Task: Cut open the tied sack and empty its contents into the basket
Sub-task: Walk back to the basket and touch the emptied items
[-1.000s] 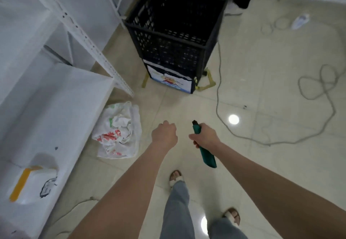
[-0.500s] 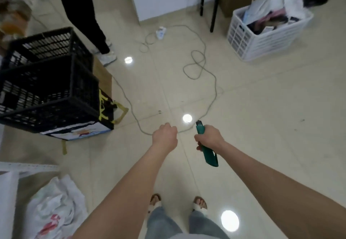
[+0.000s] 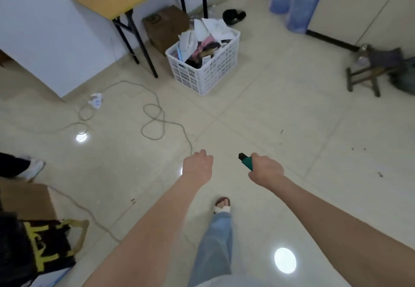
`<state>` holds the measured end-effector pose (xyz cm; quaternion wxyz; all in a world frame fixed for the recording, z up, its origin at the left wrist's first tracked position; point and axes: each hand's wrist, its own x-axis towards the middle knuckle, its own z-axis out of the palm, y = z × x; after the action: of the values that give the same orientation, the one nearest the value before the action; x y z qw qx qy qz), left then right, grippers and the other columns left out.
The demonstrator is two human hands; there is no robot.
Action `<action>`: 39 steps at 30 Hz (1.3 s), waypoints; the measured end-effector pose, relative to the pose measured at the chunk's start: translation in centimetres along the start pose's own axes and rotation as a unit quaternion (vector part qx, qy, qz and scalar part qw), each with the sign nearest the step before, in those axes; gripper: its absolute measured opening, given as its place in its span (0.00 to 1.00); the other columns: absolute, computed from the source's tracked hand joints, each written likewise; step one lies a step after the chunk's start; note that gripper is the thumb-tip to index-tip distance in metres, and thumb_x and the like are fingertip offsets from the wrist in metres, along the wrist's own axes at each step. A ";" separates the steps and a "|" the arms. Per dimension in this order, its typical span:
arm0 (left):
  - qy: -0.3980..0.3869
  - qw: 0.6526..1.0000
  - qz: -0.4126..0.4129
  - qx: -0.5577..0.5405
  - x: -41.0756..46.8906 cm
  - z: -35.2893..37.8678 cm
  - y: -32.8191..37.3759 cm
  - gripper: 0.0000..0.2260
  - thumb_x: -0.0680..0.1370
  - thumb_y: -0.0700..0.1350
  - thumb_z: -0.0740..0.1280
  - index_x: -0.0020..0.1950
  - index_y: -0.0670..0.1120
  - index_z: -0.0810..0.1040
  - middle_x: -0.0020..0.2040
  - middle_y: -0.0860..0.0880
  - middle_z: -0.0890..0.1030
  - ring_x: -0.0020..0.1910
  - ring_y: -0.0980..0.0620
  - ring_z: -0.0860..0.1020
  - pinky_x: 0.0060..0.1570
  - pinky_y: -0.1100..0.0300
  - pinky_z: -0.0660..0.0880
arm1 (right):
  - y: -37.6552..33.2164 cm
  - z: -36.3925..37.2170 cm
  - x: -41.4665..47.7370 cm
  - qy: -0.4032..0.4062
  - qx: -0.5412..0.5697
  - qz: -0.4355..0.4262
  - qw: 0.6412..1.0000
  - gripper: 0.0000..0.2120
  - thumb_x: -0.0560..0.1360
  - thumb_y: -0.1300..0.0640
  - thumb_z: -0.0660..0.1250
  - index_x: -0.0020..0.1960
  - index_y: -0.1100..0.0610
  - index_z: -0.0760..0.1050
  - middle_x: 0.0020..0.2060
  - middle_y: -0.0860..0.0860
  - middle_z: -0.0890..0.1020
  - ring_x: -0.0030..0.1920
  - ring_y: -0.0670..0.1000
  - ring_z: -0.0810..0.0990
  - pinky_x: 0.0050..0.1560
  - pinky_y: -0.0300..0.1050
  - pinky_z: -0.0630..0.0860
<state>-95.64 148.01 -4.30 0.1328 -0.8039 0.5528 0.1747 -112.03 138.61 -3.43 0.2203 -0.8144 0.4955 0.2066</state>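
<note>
Step in hand: sack being sought, none in view; green cutter (image 3: 246, 163) gripped by right hand (image 3: 266, 170); left hand (image 3: 198, 167) fisted, empty; white basket (image 3: 203, 74) ahead; sack to be located next

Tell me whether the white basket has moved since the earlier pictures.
Cannot tell for certain. The white basket sits nearer the picture's middle, but it keeps its place beside the table leg, so the camera likely turned.

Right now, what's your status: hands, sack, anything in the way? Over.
Right hand gripping green cutter; left hand a loose fist, empty. No sack in view. White basket ahead, already holding stuff. Cable looped on floor, left of path.
</note>
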 end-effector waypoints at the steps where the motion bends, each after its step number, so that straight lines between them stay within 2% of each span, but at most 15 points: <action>1: -0.001 1.000 0.009 0.005 2.1 -0.8 0.3 0.16 0.77 0.40 0.59 0.64 0.47 0.72 0.61 0.46 0.71 0.60 0.47 0.73 0.54 0.53 0.73 | 0.7 -1.0 1.6 0.006 0.005 0.009 1.000 0.15 0.74 0.60 0.60 0.60 0.57 0.66 0.43 0.52 0.72 0.42 0.55 0.74 0.33 0.42 0.65; 5: -0.005 0.999 0.040 0.027 10.1 -4.7 1.0 0.15 0.77 0.40 0.59 0.64 0.48 0.71 0.61 0.47 0.71 0.59 0.48 0.73 0.53 0.53 0.74 | 2.3 -5.9 7.9 0.017 0.020 0.046 0.999 0.14 0.75 0.58 0.58 0.60 0.56 0.66 0.43 0.51 0.73 0.41 0.55 0.74 0.32 0.41 0.63; 8: -0.002 0.997 0.064 0.035 15.6 -8.0 1.8 0.16 0.77 0.39 0.59 0.64 0.47 0.71 0.61 0.47 0.71 0.59 0.48 0.72 0.52 0.53 0.73 | 3.1 -10.1 12.3 0.023 0.036 0.066 0.997 0.14 0.75 0.57 0.57 0.61 0.55 0.66 0.43 0.51 0.72 0.42 0.55 0.74 0.35 0.42 0.65; 18: 0.022 0.993 0.091 0.075 33.1 -18.4 6.4 0.15 0.77 0.40 0.60 0.64 0.48 0.72 0.61 0.46 0.71 0.61 0.47 0.70 0.53 0.53 0.73 | 9.1 -22.9 25.7 0.035 0.113 0.101 0.988 0.15 0.74 0.60 0.60 0.60 0.58 0.64 0.45 0.53 0.73 0.43 0.56 0.74 0.35 0.43 0.66; 21: 0.029 0.993 0.083 0.078 38.9 -21.3 8.3 0.16 0.77 0.40 0.59 0.64 0.48 0.71 0.61 0.47 0.71 0.61 0.48 0.70 0.52 0.54 0.73 | 11.7 -26.9 31.0 0.043 0.101 0.086 0.990 0.15 0.74 0.60 0.59 0.60 0.58 0.65 0.45 0.52 0.73 0.43 0.56 0.74 0.36 0.43 0.67; 24: 0.040 0.994 0.064 0.075 44.3 -24.3 10.3 0.15 0.77 0.40 0.59 0.64 0.47 0.71 0.61 0.47 0.71 0.61 0.48 0.70 0.52 0.54 0.73 | 14.3 -31.0 36.6 0.040 0.078 0.060 0.994 0.15 0.74 0.59 0.59 0.60 0.57 0.66 0.45 0.52 0.73 0.43 0.55 0.74 0.32 0.42 0.65; 29: 0.044 0.995 0.039 0.077 51.3 -28.9 12.8 0.14 0.78 0.42 0.59 0.63 0.47 0.72 0.61 0.46 0.72 0.61 0.46 0.70 0.55 0.53 0.70 | 17.0 -37.6 43.8 0.046 0.027 0.030 0.998 0.13 0.76 0.57 0.58 0.60 0.56 0.65 0.44 0.51 0.73 0.41 0.55 0.74 0.30 0.41 0.63; 35: 0.044 0.996 0.002 0.072 59.8 -33.1 13.5 0.14 0.78 0.44 0.59 0.63 0.46 0.72 0.60 0.45 0.73 0.60 0.46 0.71 0.57 0.52 0.69 | 18.3 -43.5 52.1 0.042 -0.018 0.014 0.999 0.12 0.77 0.56 0.57 0.60 0.56 0.64 0.43 0.51 0.73 0.41 0.55 0.74 0.33 0.43 0.64; 39: 0.053 0.997 -0.020 0.047 66.6 -36.1 13.1 0.12 0.79 0.45 0.58 0.60 0.45 0.74 0.57 0.46 0.74 0.58 0.46 0.73 0.55 0.51 0.73 | 18.1 -47.7 58.6 0.053 -0.025 -0.001 0.998 0.12 0.77 0.55 0.57 0.60 0.56 0.65 0.49 0.53 0.77 0.45 0.56 0.76 0.38 0.44 0.66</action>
<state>-81.19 72.62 -0.41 0.1439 -0.8161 0.5502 0.1029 -97.86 62.35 0.28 0.1729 -0.8300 0.5006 0.1751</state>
